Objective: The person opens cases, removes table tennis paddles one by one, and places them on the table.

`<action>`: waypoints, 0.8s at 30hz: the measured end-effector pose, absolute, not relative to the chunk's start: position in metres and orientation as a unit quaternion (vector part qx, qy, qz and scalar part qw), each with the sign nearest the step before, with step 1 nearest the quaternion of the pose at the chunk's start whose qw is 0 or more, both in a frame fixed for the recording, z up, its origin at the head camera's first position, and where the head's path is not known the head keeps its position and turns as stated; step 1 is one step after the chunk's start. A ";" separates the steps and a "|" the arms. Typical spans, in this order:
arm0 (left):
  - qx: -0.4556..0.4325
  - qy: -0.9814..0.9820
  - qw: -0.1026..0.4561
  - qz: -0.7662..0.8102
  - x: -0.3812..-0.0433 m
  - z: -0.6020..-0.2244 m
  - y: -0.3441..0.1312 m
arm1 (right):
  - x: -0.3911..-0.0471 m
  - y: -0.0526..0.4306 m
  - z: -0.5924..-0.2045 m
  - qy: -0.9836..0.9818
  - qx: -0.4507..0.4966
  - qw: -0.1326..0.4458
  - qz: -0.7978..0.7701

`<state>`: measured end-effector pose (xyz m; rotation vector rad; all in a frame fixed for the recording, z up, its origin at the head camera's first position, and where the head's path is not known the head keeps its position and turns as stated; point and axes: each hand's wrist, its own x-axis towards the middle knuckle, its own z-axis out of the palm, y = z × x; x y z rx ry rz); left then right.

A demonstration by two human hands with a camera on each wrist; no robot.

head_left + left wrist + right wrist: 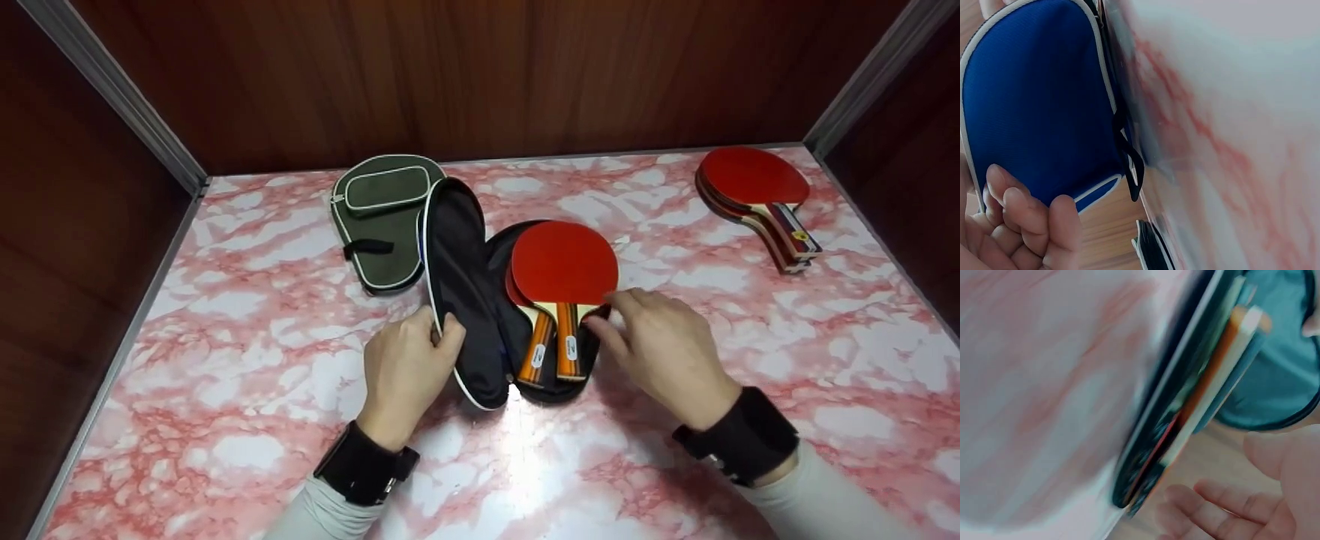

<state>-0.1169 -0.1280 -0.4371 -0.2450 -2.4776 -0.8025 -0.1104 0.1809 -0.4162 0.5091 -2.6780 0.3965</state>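
A blue paddle case (1033,95) with white piping lies unfolded at mid-table, its black-lined flap (461,292) standing up on the left. My left hand (409,360) grips the flap's left edge, thumb on the lining and fingers curled against the blue outside. Two red table tennis paddles (566,262) lie overlapped in the other half of the case, orange-striped handles toward me. Beside the top paddle's lower right edge, my right hand (667,345) has its thumb and fingers spread apart. In the right wrist view, that hand holds nothing and the paddle handle (1216,377) shows edge-on.
Behind the flap on the left lies a dark green paddle case (386,232) with a black strap. More red paddles (754,180) are stacked at the far right. Brown wooden panels (487,82) wall the back and sides of the marbled pink table (247,450).
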 end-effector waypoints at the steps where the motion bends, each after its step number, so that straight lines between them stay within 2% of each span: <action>1: -0.091 -0.915 0.260 -0.296 -0.117 -0.437 -0.128 | -0.110 0.176 -0.416 -0.954 0.182 0.192 0.139; 6: -0.088 -0.916 0.258 -0.296 -0.117 -0.437 -0.128 | -0.110 0.154 -0.416 -0.961 0.180 0.182 0.104; 14: -0.086 -0.916 0.257 -0.295 -0.117 -0.438 -0.128 | -0.118 0.142 -0.423 -0.963 0.175 0.200 0.047; 21: -0.085 -0.917 0.258 -0.294 -0.117 -0.438 -0.129 | -0.123 0.144 -0.425 -0.978 0.149 0.128 0.064; 24: -0.086 -0.916 0.258 -0.294 -0.117 -0.438 -0.128 | -0.123 0.146 -0.426 -0.981 0.141 0.118 0.066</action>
